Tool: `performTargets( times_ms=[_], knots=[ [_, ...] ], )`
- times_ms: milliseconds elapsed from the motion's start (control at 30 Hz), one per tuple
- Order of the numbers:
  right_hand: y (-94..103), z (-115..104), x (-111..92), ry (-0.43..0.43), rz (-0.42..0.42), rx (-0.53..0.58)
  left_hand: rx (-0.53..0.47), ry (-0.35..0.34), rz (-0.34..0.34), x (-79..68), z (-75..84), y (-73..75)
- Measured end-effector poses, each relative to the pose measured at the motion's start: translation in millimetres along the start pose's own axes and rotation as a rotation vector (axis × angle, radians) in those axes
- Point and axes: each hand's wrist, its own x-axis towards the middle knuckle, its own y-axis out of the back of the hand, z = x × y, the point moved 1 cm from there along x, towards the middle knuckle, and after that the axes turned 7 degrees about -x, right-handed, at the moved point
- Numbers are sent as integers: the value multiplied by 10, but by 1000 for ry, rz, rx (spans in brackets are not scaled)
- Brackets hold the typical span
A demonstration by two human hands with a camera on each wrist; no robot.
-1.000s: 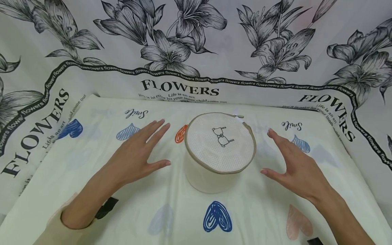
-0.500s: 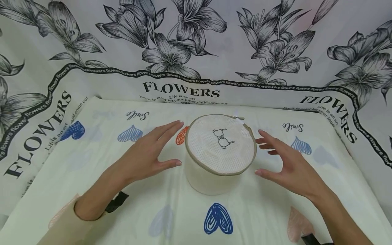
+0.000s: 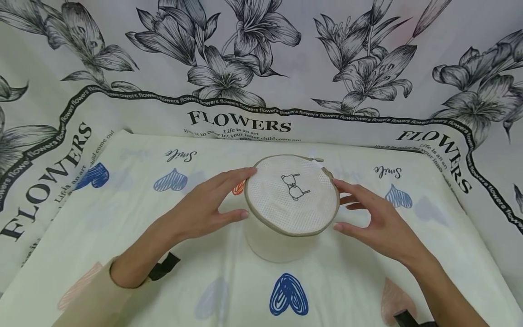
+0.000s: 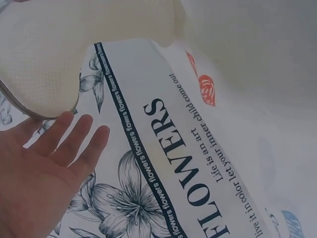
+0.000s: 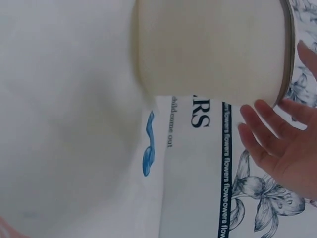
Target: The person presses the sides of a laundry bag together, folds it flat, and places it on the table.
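Note:
An embroidery hoop (image 3: 269,222) with white mesh cloth (image 3: 265,190) stretched in it stands in the middle of the table, its cloth reaching down to the surface below. A small black outline figure is stitched on the cloth. At the hoop's left edge is my left hand (image 3: 204,209), fingertips and thumb right at the rim, fingers nearly straight. My right hand (image 3: 380,218) is on the opposite side, index fingertip at the rim and thumb just beside it. Both wrist views show relaxed, spread fingers near the rim, the left hand (image 4: 39,173) and the right hand (image 5: 292,148).
A pale cloth with printed hearts (image 3: 288,294) covers the table. Behind and at the sides hangs a white fabric (image 3: 163,109) with black lily prints and "FLOWERS" lettering. The hoop's small metal screw (image 3: 318,159) points toward the back.
Both hands have moved inward from either side, the left one rightward and the right one leftward, until their fingertips are at the hoop's rim. The hoop stays in place.

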Motion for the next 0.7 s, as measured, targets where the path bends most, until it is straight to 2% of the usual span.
performTargets(
  times_ms=[267, 500, 700],
  knots=[
    [60, -255, 39, -39, 21, -13, -76, -34, 80, 63, 25, -15],
    [-61, 28, 64, -21, 26, 35, -109, -5, 85, 62, 15, -27],
    [-112, 55, 60, -38, 3, 101, -96, 14, 83, 30, 12, -46]
  ],
)
